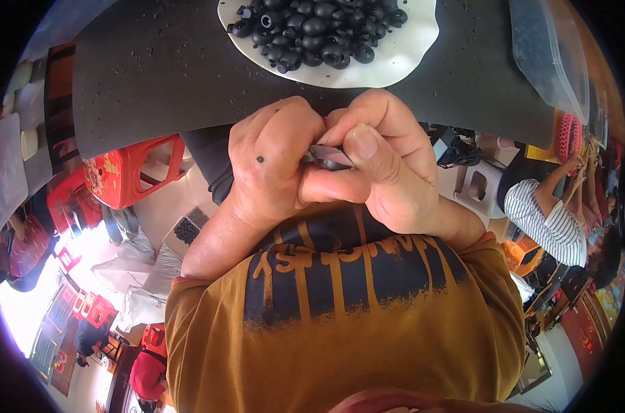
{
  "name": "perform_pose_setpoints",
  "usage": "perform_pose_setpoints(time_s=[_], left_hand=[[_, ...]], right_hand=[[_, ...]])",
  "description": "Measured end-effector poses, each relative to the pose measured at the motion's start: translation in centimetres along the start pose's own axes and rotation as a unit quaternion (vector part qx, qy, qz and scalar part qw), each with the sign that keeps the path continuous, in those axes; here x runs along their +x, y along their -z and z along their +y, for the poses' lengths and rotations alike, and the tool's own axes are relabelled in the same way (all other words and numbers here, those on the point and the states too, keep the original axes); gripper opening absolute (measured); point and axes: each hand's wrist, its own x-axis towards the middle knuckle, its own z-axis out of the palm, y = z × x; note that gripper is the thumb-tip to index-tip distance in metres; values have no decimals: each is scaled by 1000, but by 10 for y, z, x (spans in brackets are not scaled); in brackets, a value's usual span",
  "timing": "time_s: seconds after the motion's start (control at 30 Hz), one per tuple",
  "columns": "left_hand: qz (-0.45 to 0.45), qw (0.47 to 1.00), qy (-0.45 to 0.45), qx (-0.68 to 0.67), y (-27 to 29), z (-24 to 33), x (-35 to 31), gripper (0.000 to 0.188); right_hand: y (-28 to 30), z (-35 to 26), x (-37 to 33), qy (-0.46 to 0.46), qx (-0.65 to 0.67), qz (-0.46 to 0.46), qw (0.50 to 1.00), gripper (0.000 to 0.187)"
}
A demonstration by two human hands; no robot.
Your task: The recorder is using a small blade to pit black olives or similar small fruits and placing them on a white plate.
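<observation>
In front of my chest, just off the near edge of the table, my two hands meet. My right hand [398, 162] is closed, with a small thin metal blade [333, 154] pinched by the thumb and index finger. Curled opposite it, my left hand [271, 162] grips a small dark round part [334, 166] under the blade, mostly covered by fingers. Beyond the hands lies a white plate [412, 58] with a wavy rim. Heaped on it are many small black round parts [314, 27], some with a hole through them.
The dark table [154, 76] carries scattered black crumbs. A clear plastic container [550, 58] stands at its right. Red stools [130, 172] and white sacks [143, 272] are on the left. A person in a striped top [550, 224] sits at the right, and a bin of dark parts [187, 229] rests low left.
</observation>
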Motion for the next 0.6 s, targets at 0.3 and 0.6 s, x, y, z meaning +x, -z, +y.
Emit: perform_pose_setpoints(time_s=[0.3,0.6], left_hand=[[4,994,-73,76,0,-3,-3,58],[0,989,-115,91,3,-8,-6,57]], right_hand=[[1,0,-4,-33,-29,21,999,18],[1,3,-3,-18,-7,20,1000,17]])
